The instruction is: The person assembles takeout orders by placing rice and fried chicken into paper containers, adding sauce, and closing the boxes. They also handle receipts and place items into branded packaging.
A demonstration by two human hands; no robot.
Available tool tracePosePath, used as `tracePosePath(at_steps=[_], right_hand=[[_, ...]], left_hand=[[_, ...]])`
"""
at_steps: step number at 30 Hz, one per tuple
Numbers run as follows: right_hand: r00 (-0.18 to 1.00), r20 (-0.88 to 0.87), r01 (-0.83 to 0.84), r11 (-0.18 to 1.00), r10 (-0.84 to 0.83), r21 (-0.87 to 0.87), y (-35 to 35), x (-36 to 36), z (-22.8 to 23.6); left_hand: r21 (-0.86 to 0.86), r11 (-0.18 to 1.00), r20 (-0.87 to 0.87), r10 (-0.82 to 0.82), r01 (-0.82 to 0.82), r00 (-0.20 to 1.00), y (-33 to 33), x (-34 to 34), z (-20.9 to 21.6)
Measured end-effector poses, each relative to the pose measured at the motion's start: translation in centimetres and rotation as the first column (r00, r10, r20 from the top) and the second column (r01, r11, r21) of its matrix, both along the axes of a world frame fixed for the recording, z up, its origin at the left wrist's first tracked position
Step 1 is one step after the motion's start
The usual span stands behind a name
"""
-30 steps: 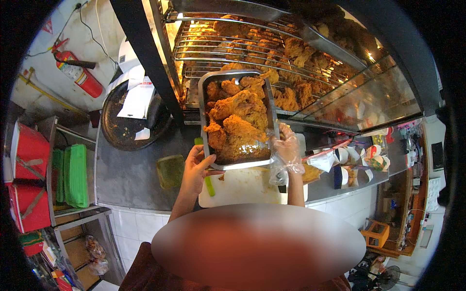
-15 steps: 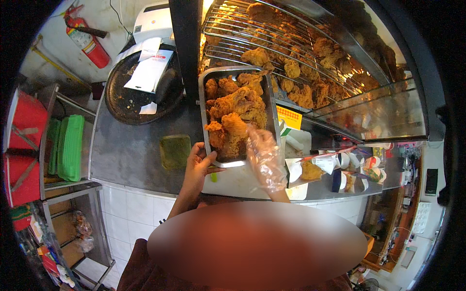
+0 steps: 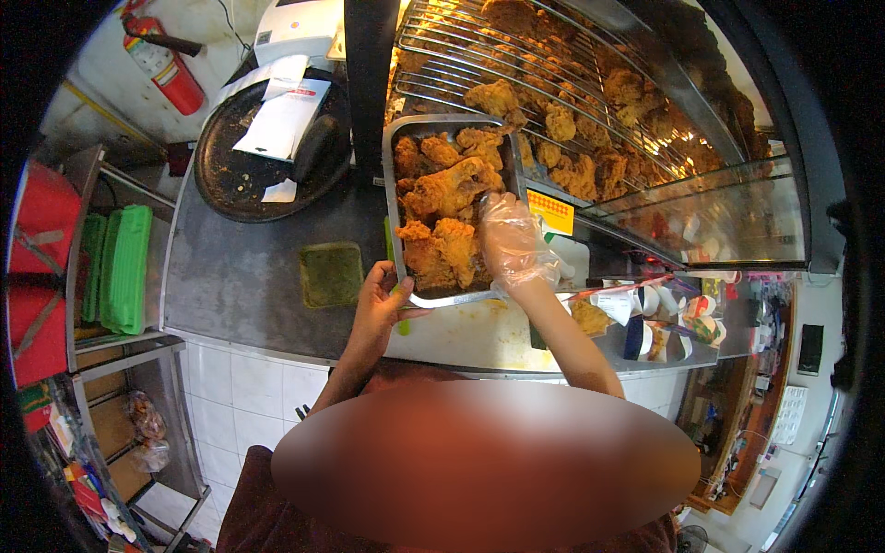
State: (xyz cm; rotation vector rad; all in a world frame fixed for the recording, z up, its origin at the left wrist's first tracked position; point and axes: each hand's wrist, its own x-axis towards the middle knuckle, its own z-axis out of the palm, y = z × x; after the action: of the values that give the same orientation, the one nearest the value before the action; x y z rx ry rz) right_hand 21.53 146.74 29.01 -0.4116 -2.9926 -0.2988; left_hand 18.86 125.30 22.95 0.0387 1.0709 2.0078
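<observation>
Left hand (image 3: 375,302) pinches tray (image 3: 450,300) by its near-left corner, right hand (image 3: 514,241) inside, grip unclear

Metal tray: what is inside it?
Pieces of fried chicken lie in the metal tray, the gloved right hand over its right side. Hand and chicken hide much of the tray's floor.

Room over grey counter (image 3: 249,276) between round black pan (image 3: 217,184) and metal tray (image 3: 433,301), black post (image 3: 367,83) at far end

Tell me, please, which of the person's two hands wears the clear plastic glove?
The right hand, in the metal tray; the left hand, holding the tray's near-left corner, is bare.
</observation>
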Motion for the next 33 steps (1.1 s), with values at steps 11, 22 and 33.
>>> tracePosePath(at_steps=[11,22,33], right_hand=[[0.96,0.278,0.252,0.363,0.019,-0.897,7.7,0.7,7.4],[0.981,0.194,0.181,-0.299,-0.016,-0.937,8.2,2.7,6.6],[0.92,-0.28,-0.341,0.913,0.274,-0.226,-5.7,2.2,7.3]], left_hand=[[0.011,1.0,-0.025,0.022,-0.022,0.999,-0.2,0.0,0.7],[0.025,0.999,-0.016,0.022,-0.021,1.0,-0.2,0.0,0.7],[0.117,0.992,0.135,0.039,-0.055,0.99,-0.3,-0.2,1.1]])
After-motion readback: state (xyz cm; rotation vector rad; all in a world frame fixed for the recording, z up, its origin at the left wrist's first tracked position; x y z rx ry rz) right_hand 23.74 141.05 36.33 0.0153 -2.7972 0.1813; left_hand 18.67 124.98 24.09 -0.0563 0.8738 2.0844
